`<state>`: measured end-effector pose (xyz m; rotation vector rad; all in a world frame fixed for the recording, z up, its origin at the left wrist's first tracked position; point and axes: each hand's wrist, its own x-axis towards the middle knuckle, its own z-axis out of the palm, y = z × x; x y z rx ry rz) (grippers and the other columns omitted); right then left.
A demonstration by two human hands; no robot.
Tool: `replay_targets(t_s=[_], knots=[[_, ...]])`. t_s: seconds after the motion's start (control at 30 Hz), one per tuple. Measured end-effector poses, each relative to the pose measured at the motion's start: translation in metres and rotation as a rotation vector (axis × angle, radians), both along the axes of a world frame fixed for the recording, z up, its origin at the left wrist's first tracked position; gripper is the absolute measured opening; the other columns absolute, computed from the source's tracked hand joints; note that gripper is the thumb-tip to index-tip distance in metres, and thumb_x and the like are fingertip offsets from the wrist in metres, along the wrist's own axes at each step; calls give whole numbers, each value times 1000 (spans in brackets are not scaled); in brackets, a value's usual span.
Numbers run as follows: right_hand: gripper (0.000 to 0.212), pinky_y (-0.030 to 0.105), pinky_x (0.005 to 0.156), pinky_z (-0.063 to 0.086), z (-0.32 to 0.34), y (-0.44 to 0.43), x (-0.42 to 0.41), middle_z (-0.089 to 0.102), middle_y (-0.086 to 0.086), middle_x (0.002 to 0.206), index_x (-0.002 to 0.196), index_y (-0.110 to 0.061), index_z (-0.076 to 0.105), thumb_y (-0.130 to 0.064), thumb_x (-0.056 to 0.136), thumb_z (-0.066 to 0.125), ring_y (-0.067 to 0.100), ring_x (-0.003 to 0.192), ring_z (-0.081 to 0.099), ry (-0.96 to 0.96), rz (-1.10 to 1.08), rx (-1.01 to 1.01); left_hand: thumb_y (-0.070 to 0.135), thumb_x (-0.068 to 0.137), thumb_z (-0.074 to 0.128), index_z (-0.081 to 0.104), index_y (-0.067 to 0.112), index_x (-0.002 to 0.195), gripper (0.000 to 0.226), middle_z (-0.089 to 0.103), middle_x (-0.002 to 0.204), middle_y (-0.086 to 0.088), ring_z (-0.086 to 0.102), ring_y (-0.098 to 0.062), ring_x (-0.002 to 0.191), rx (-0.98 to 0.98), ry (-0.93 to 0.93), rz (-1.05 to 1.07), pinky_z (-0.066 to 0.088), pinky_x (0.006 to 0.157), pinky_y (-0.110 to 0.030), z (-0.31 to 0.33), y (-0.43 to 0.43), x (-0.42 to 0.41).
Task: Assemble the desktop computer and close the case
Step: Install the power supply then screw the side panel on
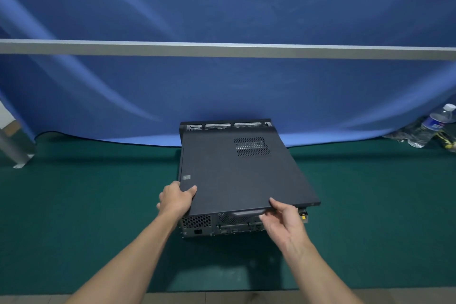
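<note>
A black desktop computer case (204,226) lies flat on the green mat, its rear ports facing me. A dark side panel (237,175) with a mesh vent rests on top of it, skewed so that its near right corner overhangs the case. The far strip of the case interior still shows beyond the panel. My left hand (176,198) grips the panel's near left corner, thumb on top. My right hand (283,219) holds the panel's near edge beside its pull handle, fingers underneath.
The green mat (86,217) covers the table, whose front edge runs along the bottom. A blue cloth (222,94) hangs behind, crossed by a grey bar. A plastic water bottle (430,126) lies at the far right. A metal post (12,148) stands at the far left.
</note>
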<state>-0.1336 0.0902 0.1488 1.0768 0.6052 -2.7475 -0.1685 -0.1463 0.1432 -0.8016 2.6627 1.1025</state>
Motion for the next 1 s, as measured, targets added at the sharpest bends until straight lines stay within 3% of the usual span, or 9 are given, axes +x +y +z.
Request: replay_targets(t_s=[0.1,0.17,0.37,0.43,0.5,0.57,0.67,0.87,1.0], knots=[[19,48,73,52,-1,4,0,65,21,94,107,1,55,7,89,52,33,88,64,-76,155,280,50,93,58,60,14,123,46,50,134,-11,41,-31,126,-152,-78,-48,34,101,-41,0,2,-2],[6,41,65,53,-3,6,3,60,15,76,95,-1,56,-6,92,58,25,66,59,-161,340,537,50,92,60,59,17,121,44,44,134,-11,38,-31,125,-206,-113,-24,31,98,-40,2,4,-4],[34,24,54,49,8,24,-1,60,14,55,71,-5,56,-28,96,51,22,48,54,-244,814,953,43,93,60,37,22,143,58,26,153,-10,22,-29,140,-272,-42,-110,18,113,-43,-4,16,-10],[44,17,45,37,17,28,-10,63,11,54,61,-8,56,-32,97,48,15,39,49,-156,943,1144,43,98,51,26,18,151,64,14,161,-10,13,-28,148,-326,-17,-205,13,118,-44,-10,19,-11],[46,19,42,31,21,31,-27,61,4,48,56,-9,55,-30,96,50,12,36,46,13,938,1338,43,101,43,17,14,155,66,7,164,-9,6,-25,150,-363,10,-287,9,120,-42,-16,22,-15],[42,20,46,37,26,33,-47,63,-2,52,60,-10,58,-32,95,53,12,45,55,142,882,1574,44,103,37,14,11,156,66,3,165,-7,2,-22,151,-374,34,-333,8,121,-40,-19,24,-20],[28,30,73,44,21,38,-76,68,0,87,84,-15,64,-38,94,51,22,88,60,261,907,1958,45,104,33,12,9,156,67,1,165,-7,-1,-21,152,-383,44,-371,8,122,-38,-22,25,-32],[55,42,107,31,-10,59,-136,34,4,150,137,-16,43,-51,95,40,23,138,26,383,1014,2306,50,103,28,10,7,156,70,0,165,-9,-4,-22,152,-426,23,-357,7,123,-37,-27,21,-69],[75,39,115,15,-25,63,-175,4,0,161,151,-18,17,-64,92,23,16,147,3,373,1092,2387,56,101,23,4,8,157,75,-6,165,-7,-8,-20,151,-456,-9,-329,3,123,-36,-34,22,-94]])
